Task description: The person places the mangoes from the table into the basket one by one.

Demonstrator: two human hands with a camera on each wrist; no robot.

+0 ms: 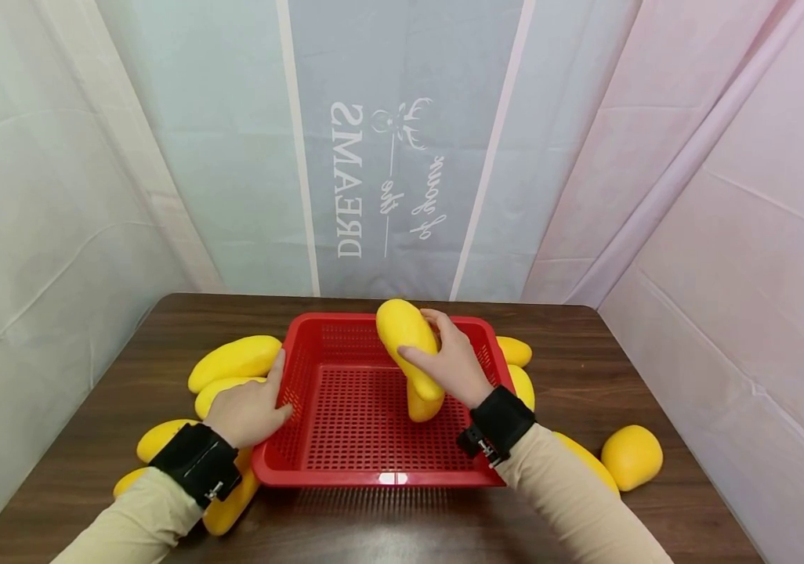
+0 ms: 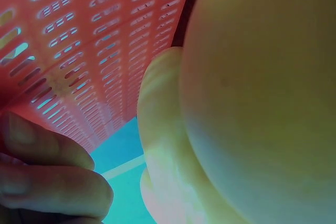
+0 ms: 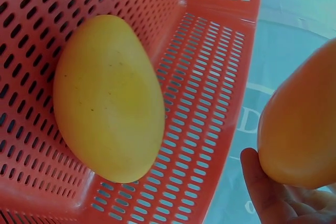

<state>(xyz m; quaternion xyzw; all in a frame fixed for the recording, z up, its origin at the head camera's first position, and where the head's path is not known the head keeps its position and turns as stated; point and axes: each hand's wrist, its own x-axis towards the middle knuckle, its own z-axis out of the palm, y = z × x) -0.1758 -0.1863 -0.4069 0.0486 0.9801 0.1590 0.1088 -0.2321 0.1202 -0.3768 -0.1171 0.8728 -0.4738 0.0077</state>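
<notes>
Over the red plastic basket, my right hand grips a long yellow mango, thumb on the near side and fingers behind. Below it another mango lies inside the basket against the perforated wall, partly covered by the held one in the head view. At the basket's left rim my left hand holds on, with the thumb over the edge and the index finger pointing along it. Curled fingers show beside the perforated wall in the left wrist view.
Several mangoes lie left of the basket, including one at the back and one by my wrist. More are on the right, among them a rounder one. The dark wooden table is bordered by printed cloth behind.
</notes>
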